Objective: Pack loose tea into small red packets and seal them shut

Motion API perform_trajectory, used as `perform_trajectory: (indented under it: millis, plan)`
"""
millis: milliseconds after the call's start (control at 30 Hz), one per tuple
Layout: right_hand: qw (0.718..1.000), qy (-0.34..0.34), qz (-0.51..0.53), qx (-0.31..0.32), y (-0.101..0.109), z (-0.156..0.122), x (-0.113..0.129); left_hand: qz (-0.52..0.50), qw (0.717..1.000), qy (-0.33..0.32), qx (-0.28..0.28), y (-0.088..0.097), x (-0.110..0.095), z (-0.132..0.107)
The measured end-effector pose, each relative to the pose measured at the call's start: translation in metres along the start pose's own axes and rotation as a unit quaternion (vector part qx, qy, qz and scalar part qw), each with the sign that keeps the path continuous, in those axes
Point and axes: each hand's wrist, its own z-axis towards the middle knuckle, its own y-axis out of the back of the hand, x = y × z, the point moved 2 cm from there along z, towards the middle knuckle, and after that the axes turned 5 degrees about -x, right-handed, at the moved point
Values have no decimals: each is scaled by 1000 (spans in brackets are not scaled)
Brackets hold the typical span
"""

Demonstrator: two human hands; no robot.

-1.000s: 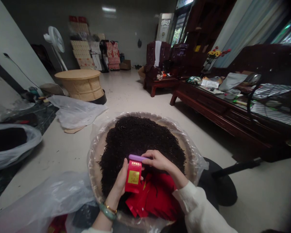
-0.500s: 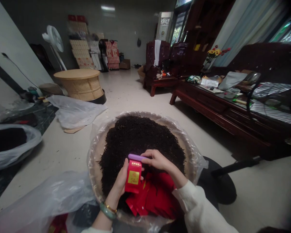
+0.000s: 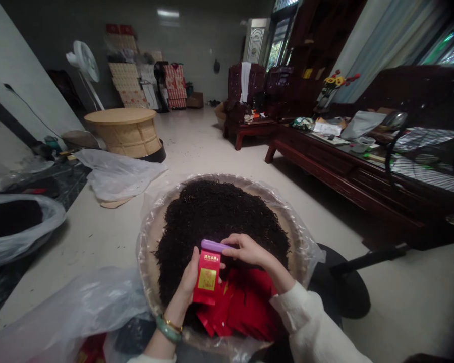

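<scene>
My left hand [image 3: 189, 276] holds a red tea packet [image 3: 208, 262] upright, its thumb at the left edge and fingertips showing at the right. A gold label with a picture is on the packet's front, under light lettering. Across its top edge lies a slim purple bar [image 3: 213, 246], a bag sealer or clip; I cannot tell which. My right hand [image 3: 245, 250] pinches the bar's right end between thumb and fingers. Both hands are above a round tray [image 3: 151, 237] lined with clear plastic, heaped with dark tea leaves [image 3: 219, 212]. More red packets [image 3: 249, 307] lie in its near part.
A plastic-lined container [image 3: 53, 222] of dark leaves stands at left, near a plastic sheet [image 3: 121, 174] and a round woven stand [image 3: 124, 131]. A black fan base [image 3: 340, 287] is close to the tray's right. Beyond stands a long dark wooden table [image 3: 348, 176] with clutter.
The tea packet has shifted slightly down and left below the purple bar, tilting a little. The bar's left end has moved slightly right. Both hands keep their grip.
</scene>
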Motion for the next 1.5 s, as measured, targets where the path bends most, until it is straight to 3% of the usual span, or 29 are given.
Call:
perform_trajectory:
  millis: [200, 400, 533, 1000, 1500]
  plan:
    - [1000, 20, -14, -11, 1, -1, 0, -12, 1000, 4, 10, -1, -2, -1]
    - [997, 52, -46, -13, -5, -1, 4, -27, 993, -113, 2, 0, -13, 2]
    - [997, 56, -55, -13, -7, -2, 7, 8, 991, -136, -6, 2, -17, 6]
    - [996, 4, -72, -57, -16, -1, 6, 28, 989, -144, -12, 5, -9, 11]
    - [996, -2, -66, -61, -19, 1, 3, 35, 988, -148, -15, 5, -7, 11]
